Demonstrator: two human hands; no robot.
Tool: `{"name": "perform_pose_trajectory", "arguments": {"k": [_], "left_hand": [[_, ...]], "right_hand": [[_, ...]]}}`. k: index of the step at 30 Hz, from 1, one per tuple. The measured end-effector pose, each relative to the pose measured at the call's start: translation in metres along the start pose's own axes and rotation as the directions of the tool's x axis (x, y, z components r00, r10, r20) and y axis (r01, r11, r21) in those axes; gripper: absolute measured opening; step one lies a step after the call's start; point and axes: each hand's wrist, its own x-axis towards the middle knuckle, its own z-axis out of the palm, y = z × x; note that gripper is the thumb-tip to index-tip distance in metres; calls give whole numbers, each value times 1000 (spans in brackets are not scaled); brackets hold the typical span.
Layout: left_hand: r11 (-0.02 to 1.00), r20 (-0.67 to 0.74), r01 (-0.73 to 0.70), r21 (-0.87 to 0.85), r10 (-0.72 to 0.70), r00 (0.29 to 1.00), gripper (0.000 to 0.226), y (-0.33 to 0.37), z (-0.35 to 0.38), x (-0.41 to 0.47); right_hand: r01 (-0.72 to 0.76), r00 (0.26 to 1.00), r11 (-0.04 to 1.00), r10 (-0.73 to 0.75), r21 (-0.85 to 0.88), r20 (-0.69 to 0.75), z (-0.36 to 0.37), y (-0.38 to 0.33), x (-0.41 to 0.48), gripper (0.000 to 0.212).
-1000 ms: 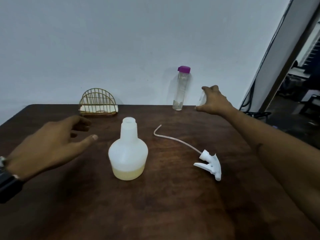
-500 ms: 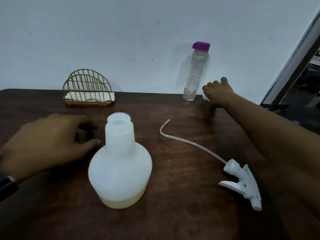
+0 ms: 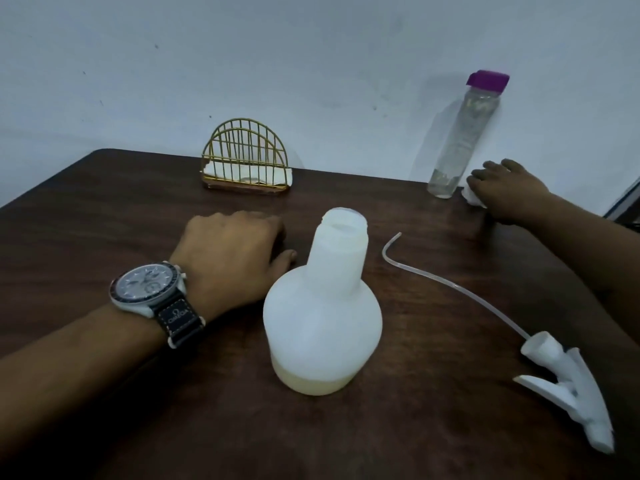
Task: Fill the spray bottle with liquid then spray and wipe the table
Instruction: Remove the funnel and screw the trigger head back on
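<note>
The white spray bottle point(image 3: 322, 306) stands uncapped in the middle of the dark wooden table point(image 3: 104, 209), with a shallow layer of yellowish liquid at its bottom. Its white trigger head point(image 3: 568, 393) lies on the table at the right, and its clear tube point(image 3: 450, 285) points toward the back. My left hand point(image 3: 235, 251) rests on the table just left of the bottle, fingers loosely curled, holding nothing. My right hand point(image 3: 509, 192) lies at the back right with its fingers curled over a small white thing point(image 3: 472, 197), beside a tall clear bottle point(image 3: 460, 140) with a purple cap.
A gold wire napkin holder point(image 3: 246, 161) with white napkins stands at the back edge against the pale wall. A watch point(image 3: 149, 285) sits on my left wrist. The table's right edge runs close behind my right hand.
My right hand has come down from the air onto the table beside the clear bottle, with the white thing under it. My left hand has settled onto the table. The view has shifted right and closer.
</note>
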Motion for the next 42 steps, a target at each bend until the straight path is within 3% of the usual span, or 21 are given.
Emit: {"name": "perform_pose_trajectory", "arguments": {"k": [2, 4, 8, 10, 14, 16, 19, 23, 26, 29, 33, 39, 42], "left_hand": [[1000, -5, -6, -6, 6, 1000, 27, -5, 4, 2], [999, -3, -4, -36, 4, 1000, 27, -9, 5, 1], [986, -1, 9, -169, -9, 1000, 26, -20, 7, -2], [945, 49, 55, -321, -41, 998, 34, -25, 4, -9], [819, -3, 41, -573, -52, 999, 32, -25, -9, -31], [784, -50, 12, -620, -55, 997, 31, -20, -18, -47], [740, -127, -59, -670, -36, 991, 34, -9, -31, -69], [687, -122, -101, -719, 18, 992, 55, 4, -40, -95], [641, -64, -53, -766, 6, 998, 79, 14, -45, -112], [635, -58, -37, -772, -13, 998, 92, 24, -43, -119], [653, -48, -4, -758, -49, 998, 109, 33, -32, -120], [644, -94, 13, -765, -132, 987, 114, 48, -23, -119], [652, -106, 21, -758, -155, 982, 112, 50, -19, -116]], "right_hand": [[-49, 997, 988, 58, 149, -57, -10, 2, -11, 19], [-138, 984, 906, 172, 401, -49, -24, 6, -27, 19], [-272, 951, 535, 274, 800, 140, -82, 10, -88, 45], [-302, 947, 376, 222, 876, 232, -116, 11, -124, 44], [-322, 945, 207, 12, 924, 327, -173, 1, -192, 39], [-320, 936, 218, -81, 922, 344, -188, -11, -219, 43], [-309, 911, 360, -155, 880, 383, -195, -31, -243, 51], [-418, 878, 405, -48, 813, 476, -188, -54, -260, 56], [-502, 841, 383, 10, 775, 540, -183, -60, -271, 44], [-463, 859, 396, -20, 793, 512, -183, -65, -281, 49], [-402, 895, 466, 17, 788, 446, -203, -69, -293, 37], [-462, 881, 225, 225, 858, 416, -209, -72, -315, 38], [-419, 845, 39, 383, 907, 373, -215, -64, -320, 31]]}}
